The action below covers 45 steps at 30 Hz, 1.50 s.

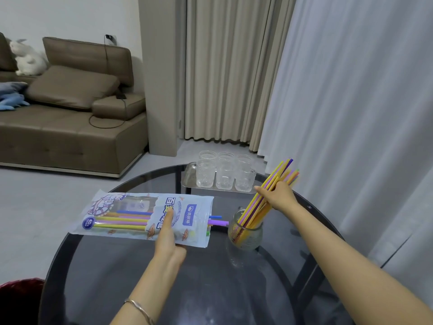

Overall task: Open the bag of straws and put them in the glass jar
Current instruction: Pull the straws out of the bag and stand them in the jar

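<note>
Two hands: both bare and in view over a round dark glass surface [131, 266].
Right fingers: the right hand [280, 195] is curled shut around a bundle of straws [269, 191], gripping it about midway along its length.
Bundle: mostly yellow, with purple and pink ones; it leans to the upper right, lower ends inside the glass jar [245, 233], upper ends fanning out above the hand.
Left fingers: the left hand [169, 240] has its index finger stretched out flat and pressed on the straw bag [140, 214]; the other fingers are folded under, holding nothing.
Bag: lies flat on the surface, long side running left to right, mouth facing the jar; yellow, blue and pink straws show inside.
Bag mouth: blue, purple and green straw ends [218, 221] poke out toward the jar.
Jar: upright on the surface, just right of the bag's mouth.
Behind: a tray [187, 181] carrying six clear tumblers [225, 174] at the far edge.
Wrist: a thin bracelet [138, 306] on the left arm.
</note>
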{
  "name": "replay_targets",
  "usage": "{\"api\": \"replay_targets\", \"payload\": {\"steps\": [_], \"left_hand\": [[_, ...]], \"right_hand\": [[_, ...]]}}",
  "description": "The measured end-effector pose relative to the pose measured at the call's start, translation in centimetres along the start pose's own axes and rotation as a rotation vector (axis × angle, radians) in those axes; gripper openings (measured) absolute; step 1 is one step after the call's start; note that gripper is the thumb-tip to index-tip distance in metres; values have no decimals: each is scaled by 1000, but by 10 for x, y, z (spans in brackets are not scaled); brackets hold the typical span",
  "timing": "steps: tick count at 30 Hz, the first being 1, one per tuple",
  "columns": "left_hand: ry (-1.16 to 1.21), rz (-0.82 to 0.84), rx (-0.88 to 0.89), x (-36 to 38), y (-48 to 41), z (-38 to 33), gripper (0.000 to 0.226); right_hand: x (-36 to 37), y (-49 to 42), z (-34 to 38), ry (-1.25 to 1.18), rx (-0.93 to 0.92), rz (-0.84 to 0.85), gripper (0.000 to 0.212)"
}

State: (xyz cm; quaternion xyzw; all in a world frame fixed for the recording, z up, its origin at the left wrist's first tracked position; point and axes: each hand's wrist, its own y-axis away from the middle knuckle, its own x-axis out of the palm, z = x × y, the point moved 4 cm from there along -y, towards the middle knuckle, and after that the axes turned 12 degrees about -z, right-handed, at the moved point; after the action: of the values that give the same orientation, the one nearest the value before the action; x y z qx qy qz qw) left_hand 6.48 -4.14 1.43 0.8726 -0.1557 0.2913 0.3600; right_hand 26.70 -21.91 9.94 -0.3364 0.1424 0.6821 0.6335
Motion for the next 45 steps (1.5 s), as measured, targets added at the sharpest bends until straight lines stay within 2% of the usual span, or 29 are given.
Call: {"api": "replay_targets", "payload": {"steps": [3, 7, 10, 14, 18, 20, 22, 26, 29, 34, 40, 42, 45], "left_hand": [[6, -9, 0, 1, 0, -3, 7], [-1, -3, 0, 1, 3, -4, 7], [-11, 4, 4, 0, 7, -3, 6], [-27, 26, 17, -4, 18, -3, 12], [-31, 67, 49, -10, 33, -3, 30], [-25, 61, 59, -15, 39, -1, 32], [-29, 61, 62, -20, 44, 1, 34], [-50, 36, 82, -25, 46, 5, 38], [-55, 3, 80, -29, 45, 6, 38], [-41, -44, 45, -34, 37, -1, 39], [-1, -58, -13, -33, 32, -6, 20], [1, -61, -30, -31, 33, -2, 10], [-1, -44, -54, -27, 36, 7, 17]], "right_hand": [[-3, -2, 0, -23, -41, -69, 34], [-22, 5, 0, -144, 55, -200, 52], [-37, 23, 1, -197, 130, -226, 39], [-34, 71, 1, -430, 158, -101, 28], [7, 121, -2, -768, 406, 36, 34], [25, 139, 4, -749, 447, 131, 38], [35, 154, 12, -677, 368, 177, 36], [48, 177, 22, -565, 150, 117, 25], [51, 182, 24, -569, 92, 59, 21], [40, 177, 20, -675, 183, 75, 25], [23, 161, 0, -863, 413, -151, 23], [28, 166, 4, -932, 439, -97, 22], [38, 177, 18, -918, 387, 126, 19]]}}
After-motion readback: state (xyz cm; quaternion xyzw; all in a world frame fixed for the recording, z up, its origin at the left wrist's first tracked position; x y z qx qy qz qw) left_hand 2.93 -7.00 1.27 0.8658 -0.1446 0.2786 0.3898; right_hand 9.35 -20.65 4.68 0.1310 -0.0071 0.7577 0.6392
